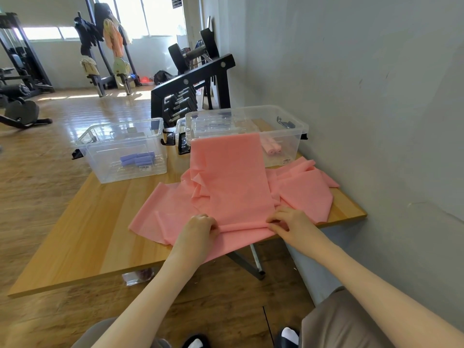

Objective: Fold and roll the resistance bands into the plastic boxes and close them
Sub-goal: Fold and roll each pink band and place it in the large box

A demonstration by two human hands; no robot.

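While both hands, left hand (200, 226) and right hand (286, 221), pinch the near edge of the pink resistance band (233, 177) on the wooden table (75, 234), they should roll tightly and evenly toward the clear box (288, 126) it drapes over.

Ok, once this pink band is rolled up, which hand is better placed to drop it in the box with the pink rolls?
Probably the right hand. The box holding pink rolls sits on its side of the table, straight ahead; the left hand would have to cross over.
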